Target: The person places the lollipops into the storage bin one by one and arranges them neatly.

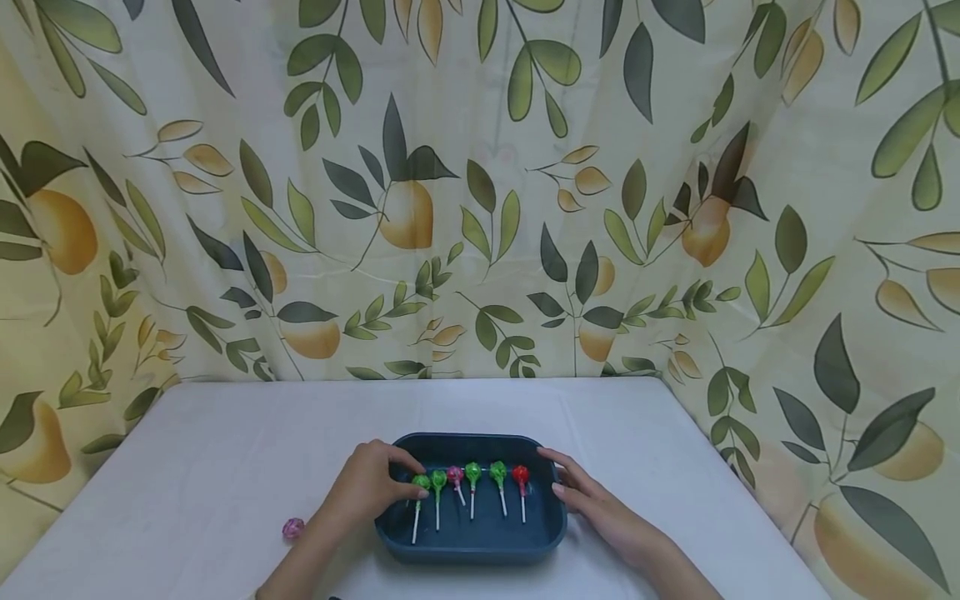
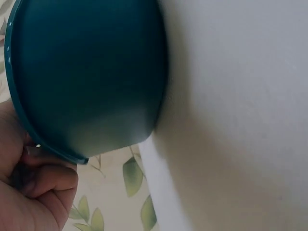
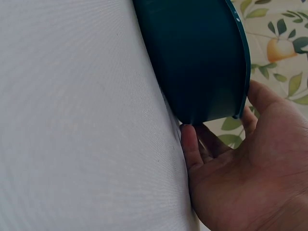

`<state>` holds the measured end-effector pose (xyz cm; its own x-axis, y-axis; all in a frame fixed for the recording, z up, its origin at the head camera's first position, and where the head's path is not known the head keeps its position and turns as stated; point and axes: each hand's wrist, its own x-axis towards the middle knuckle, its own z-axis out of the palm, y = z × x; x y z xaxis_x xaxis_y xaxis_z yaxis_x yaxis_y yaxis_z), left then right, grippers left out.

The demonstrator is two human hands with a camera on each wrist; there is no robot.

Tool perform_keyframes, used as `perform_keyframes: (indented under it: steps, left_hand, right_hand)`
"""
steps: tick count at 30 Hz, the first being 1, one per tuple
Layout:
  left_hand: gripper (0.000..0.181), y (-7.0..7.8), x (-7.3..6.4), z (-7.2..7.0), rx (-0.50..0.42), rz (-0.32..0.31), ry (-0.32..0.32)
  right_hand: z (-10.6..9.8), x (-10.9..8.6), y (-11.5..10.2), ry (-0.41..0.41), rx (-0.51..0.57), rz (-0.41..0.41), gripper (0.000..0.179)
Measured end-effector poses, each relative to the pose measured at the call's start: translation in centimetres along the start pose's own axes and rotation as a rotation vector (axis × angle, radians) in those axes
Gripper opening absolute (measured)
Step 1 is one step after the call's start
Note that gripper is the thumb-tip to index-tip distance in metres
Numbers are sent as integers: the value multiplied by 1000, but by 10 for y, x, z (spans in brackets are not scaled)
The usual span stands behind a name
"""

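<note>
A dark blue tray (image 1: 472,550) with rounded corners sits on the white-covered table. Several lollipops in clear, bright wrappers lie in a row inside it, sticks toward the front. At the row's left end, my left hand (image 1: 369,487) reaches over the rim and pinches the head of a green lollipop (image 1: 416,525) between thumb and fingers. The red lollipop (image 1: 521,477) is at the right end, with a pink one (image 1: 455,476) among the green ones. My right hand (image 1: 603,508) grips the tray's right end, with digits over the rim and fingers low against the outer wall (image 3: 197,72).
A purple-pink wrapped candy (image 1: 293,528) lies on the table left of the tray, close to my left forearm. White cloth (image 1: 240,442) covers the table. Behind and at both sides hangs a curtain (image 1: 480,250) printed with leaves and fruit.
</note>
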<state>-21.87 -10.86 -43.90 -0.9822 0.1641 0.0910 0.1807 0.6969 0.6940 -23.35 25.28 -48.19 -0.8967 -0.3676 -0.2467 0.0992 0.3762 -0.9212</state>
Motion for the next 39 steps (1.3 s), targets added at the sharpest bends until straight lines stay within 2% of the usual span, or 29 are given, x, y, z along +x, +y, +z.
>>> perform_keyframes:
  steps: [9,16,25,32,39]
  left_hand:
    - [19,5,-1,12,134,-8,30]
    - [20,0,-1,18,149,4,60]
    - [21,0,1,22,216,50,38]
    - [21,2,1,24,247,24,56]
    - [20,3,-1,25,292,30,60]
  right_hand:
    - [-1,0,0,-1,4,-4,55]
    - [1,-2,-1,0,17,-2,57]
    - [-1,-2,-1,5,22,1,57]
    - [-1,-2,-1,-11,33,-1,56]
    - [0,-1,-2,-6,26,2,56]
